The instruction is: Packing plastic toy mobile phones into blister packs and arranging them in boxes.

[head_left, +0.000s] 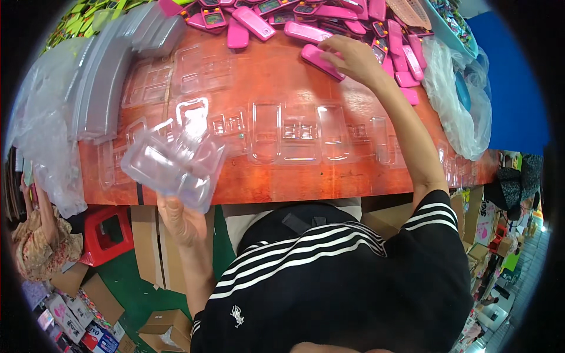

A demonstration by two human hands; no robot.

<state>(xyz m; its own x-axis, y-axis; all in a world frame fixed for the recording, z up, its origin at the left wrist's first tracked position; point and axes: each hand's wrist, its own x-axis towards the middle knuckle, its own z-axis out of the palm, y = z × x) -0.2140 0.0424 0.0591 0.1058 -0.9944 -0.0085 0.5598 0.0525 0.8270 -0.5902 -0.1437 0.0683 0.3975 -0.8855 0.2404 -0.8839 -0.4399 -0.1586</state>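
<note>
My left hand [178,219] grips the lower edge of clear plastic blister trays [170,162], which tilt up over the near left edge of the table; how many are in it I cannot tell. My right hand [353,56] reaches to the far side with its fingers closed on one pink toy phone [321,61] at the near edge of a pile. Beyond it lie many more pink toy phones [253,23], some showing small screens and buttons. Several clear trays [294,132] rest in a row along the orange-red tabletop [259,76].
Stacked clear trays [106,76] stand at the left beside plastic film [44,117]. Yellow-green pieces [88,23] are piled at far left. A light-blue bin [456,26] and a plastic bag [456,100] sit at right. A red stool [106,235] and another person's arm [44,206] are at lower left.
</note>
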